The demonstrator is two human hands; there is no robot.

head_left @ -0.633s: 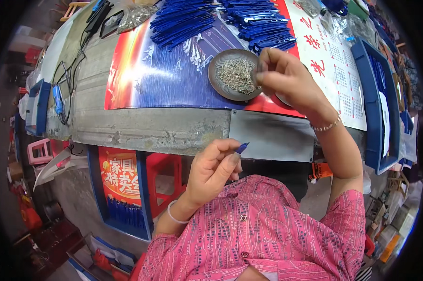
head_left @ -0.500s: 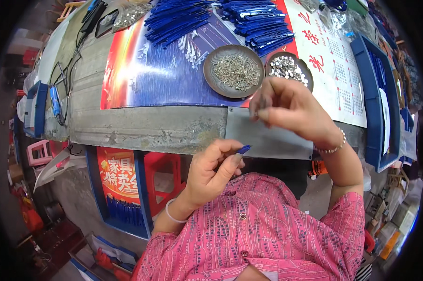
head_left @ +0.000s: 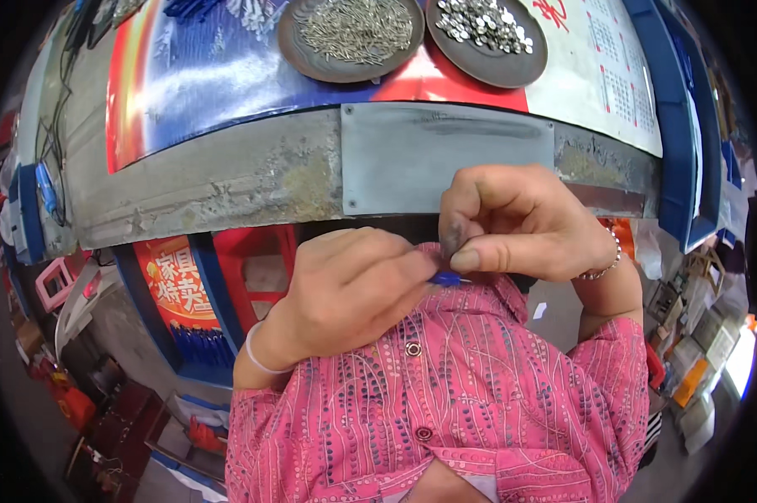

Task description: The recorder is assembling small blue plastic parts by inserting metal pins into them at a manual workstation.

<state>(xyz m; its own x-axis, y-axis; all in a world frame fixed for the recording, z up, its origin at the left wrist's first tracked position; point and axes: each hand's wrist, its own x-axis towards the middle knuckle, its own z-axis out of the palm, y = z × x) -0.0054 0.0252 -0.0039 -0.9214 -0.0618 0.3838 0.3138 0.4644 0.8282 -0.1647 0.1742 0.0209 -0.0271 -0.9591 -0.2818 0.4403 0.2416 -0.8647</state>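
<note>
My left hand [head_left: 353,289] is closed, back upward, around a small blue piece [head_left: 448,278]; its tip shows past the fingers and the rest is hidden. Thumb and forefinger of my right hand [head_left: 521,222] are pinched together right at that blue tip. A thin, pale sliver sticks out there, but what the right fingers grip is too small to make out. Both hands are in front of the bench edge, above my lap. On the bench beyond them lie a dark round plate [head_left: 293,52] of thin metal pins [head_left: 361,29] and another plate [head_left: 512,77] of small silvery discs [head_left: 483,25].
A grey metal sheet [head_left: 395,172] is fixed at the bench's front edge. Blue strips [head_left: 195,7] lie at the back. To the right stands a blue tray [head_left: 684,168]. Below left are a blue crate [head_left: 143,293] holding blue strips and a red stool [head_left: 257,251].
My right hand has come down from beside the plates to meet my left hand at the blue piece. The left hand has turned back-upward. The view has tilted down toward my lap.
</note>
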